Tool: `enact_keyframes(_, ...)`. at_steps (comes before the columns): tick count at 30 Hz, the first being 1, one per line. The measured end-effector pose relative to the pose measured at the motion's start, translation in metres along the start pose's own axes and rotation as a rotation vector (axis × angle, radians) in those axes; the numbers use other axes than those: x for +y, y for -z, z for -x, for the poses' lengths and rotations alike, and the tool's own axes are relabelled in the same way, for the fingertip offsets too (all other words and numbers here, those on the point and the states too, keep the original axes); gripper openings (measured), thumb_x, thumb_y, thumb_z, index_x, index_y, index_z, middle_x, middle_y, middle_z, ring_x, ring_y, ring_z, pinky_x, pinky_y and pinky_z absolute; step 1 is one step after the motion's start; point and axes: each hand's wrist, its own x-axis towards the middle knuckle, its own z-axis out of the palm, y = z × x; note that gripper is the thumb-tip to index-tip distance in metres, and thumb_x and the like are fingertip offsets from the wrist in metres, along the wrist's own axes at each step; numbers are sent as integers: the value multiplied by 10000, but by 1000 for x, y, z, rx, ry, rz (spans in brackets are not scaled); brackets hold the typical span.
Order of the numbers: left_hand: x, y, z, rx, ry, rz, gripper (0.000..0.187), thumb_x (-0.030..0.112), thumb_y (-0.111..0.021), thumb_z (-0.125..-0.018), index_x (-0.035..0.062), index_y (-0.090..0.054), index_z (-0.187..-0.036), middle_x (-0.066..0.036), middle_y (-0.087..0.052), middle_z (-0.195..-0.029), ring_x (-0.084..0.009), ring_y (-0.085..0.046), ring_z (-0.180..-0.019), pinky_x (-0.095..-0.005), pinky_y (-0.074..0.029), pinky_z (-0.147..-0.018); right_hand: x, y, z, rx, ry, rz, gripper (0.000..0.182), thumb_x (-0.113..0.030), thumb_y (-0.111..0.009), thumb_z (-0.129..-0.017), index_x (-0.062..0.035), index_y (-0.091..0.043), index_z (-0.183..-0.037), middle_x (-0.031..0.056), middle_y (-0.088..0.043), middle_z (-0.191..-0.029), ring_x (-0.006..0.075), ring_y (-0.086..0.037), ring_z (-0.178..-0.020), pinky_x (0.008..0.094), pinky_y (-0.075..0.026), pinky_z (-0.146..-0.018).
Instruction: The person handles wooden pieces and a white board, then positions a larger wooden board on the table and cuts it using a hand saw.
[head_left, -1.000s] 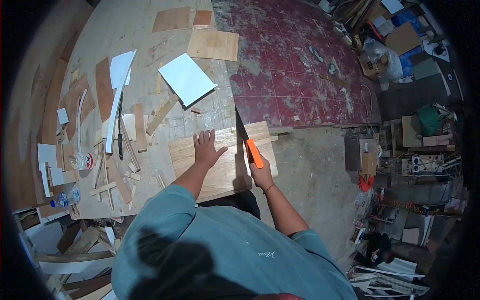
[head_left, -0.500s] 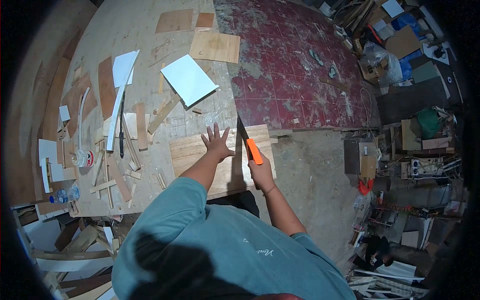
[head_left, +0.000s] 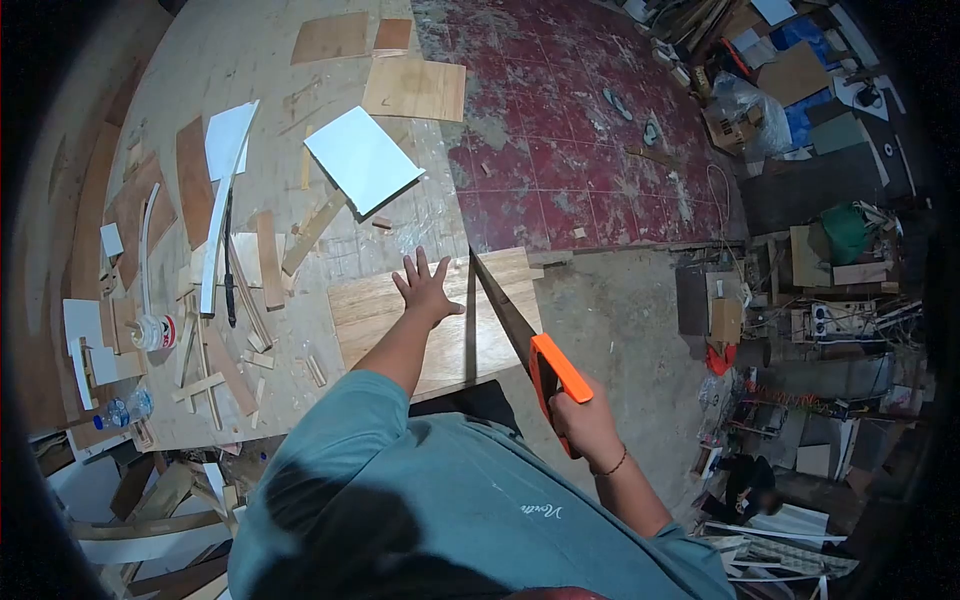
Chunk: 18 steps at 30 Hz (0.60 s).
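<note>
A light wooden board (head_left: 395, 345) lies across the right edge of the worktable, part of it jutting past the edge. My left hand (head_left: 428, 292) presses flat on it with fingers spread. In my right hand (head_left: 588, 425) is the orange handle of a hand saw (head_left: 508, 318), fingers wrapped round the grip. The saw's blade slants over the board, its tip near the board's far edge and its handle out beyond the near right side. A dark straight shadow falls on the board left of the blade.
On the worktable (head_left: 270, 55) lie a white panel (head_left: 362, 160), a plywood piece (head_left: 415, 90), several wood strips, a glue tub (head_left: 155, 332) and a plastic bottle (head_left: 125, 408). Scrap wood fills the lower left. To the right, beyond the concrete floor (head_left: 620, 340), a person (head_left: 745, 490) is near piled clutter.
My right hand has drawn the saw back toward me and to the right, so more blade shows. My left hand stays spread on the board. The view has shifted slightly.
</note>
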Motion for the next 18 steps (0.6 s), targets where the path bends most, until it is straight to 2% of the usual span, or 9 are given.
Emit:
enact_keyframes(1, 0, 0, 1, -1, -5, 2, 1145, 533, -828, -589, 315, -186, -1512, -187, 102, -1577, -437, 108, -1436, -671, 10, -1090, -3, 2, -6, -18, 14, 41, 204, -12, -499, -790, 10, -564, -983, 32, -532, -635, 135, -520, -501, 289, -430, -455)
enact_keyframes(3, -1, 6, -5, 3, 1, 5, 1142, 526, -831, -588, 313, -192, -1510, -187, 93, -1578, -436, 97, -1437, -671, 4, -1091, 16, -6, -62, 43, 294, 238, 217, -101, -500, -826, 21, -588, -983, 58, -588, -688, 180, -582, -607, 341, -472, -562)
enact_keyframes(4, 0, 8, -9, 11, -1, 9, 1136, 511, -836, -588, 311, -200, -1508, -185, 85, -1579, -437, 84, -1438, -671, -2, -1092, 24, -22, -112, 18, 128, 330, 257, -187, -494, -846, 26, -603, -941, 80, -626, -738, 206, -612, -708, 374, -478, -652)
enact_keyframes(6, -1, -11, 2, -15, 16, 33, 1130, 496, -840, -588, 309, -207, -1505, -183, 77, -1580, -437, 72, -1439, -672, -7, -1092, 38, -63, -212, -12, 79, 188, 207, -184, -511, -832, 6, -589, -812, 81, -564, -635, 164, -541, -530, 341, -431, -495)
enact_keyframes(8, -3, -12, -6, 52, 3, -4, 1130, 539, -823, -589, 331, -196, -1505, -168, 93, -1583, -430, 88, -1440, -680, 5, -1085, 19, -73, -255, -154, -133, 13, 241, -180, -533, -806, 35, -623, -867, 121, -602, -679, 200, -580, -589, 369, -453, -549)
enact_keyframes(11, 0, -8, -5, 36, 28, -13, 1118, 557, -811, -596, 333, -198, -1504, -163, 94, -1584, -423, 93, -1441, -679, 9, -1085, 44, -74, -259, -98, -30, 69, 227, -165, -533, -796, 28, -628, -867, 120, -591, -648, 190, -567, -526, 359, -439, -496)
enact_keyframes(14, 3, -5, -2, 37, 40, 7, 1112, 576, -796, -603, 338, -191, -1505, -161, 103, -1584, -417, 107, -1442, -676, 19, -1085, 66, -79, -231, -25, 140, 135, 292, -138, -522, -806, 35, -630, -1014, 163, -661, -825, 247, -645, -766, 371, -497, -703)
enact_keyframes(15, 3, -6, -3, 37, 39, 5, 1112, 576, -796, -603, 338, -191, -1505, -161, 103, -1584, -417, 107, -1442, -676, 19, -1085, 69, -78, -214, -47, 195, 97, 372, -111, -509, -813, 27, -595, -1148, 173, -669, -962, 273, -639, -910, 369, -482, -829)
enact_keyframes(18, 4, -11, -1, 64, 43, 4, 1114, 580, -791, -603, 342, -184, -1507, -160, 106, -1584, -413, 120, -1441, -677, 30, -1082, 125, -78, -196, -26, 423, 39, 514, -49, -503, -795, 2, -507, -1307, 187, -630, -1146, 292, -607, -1073, 338, -455, -932)
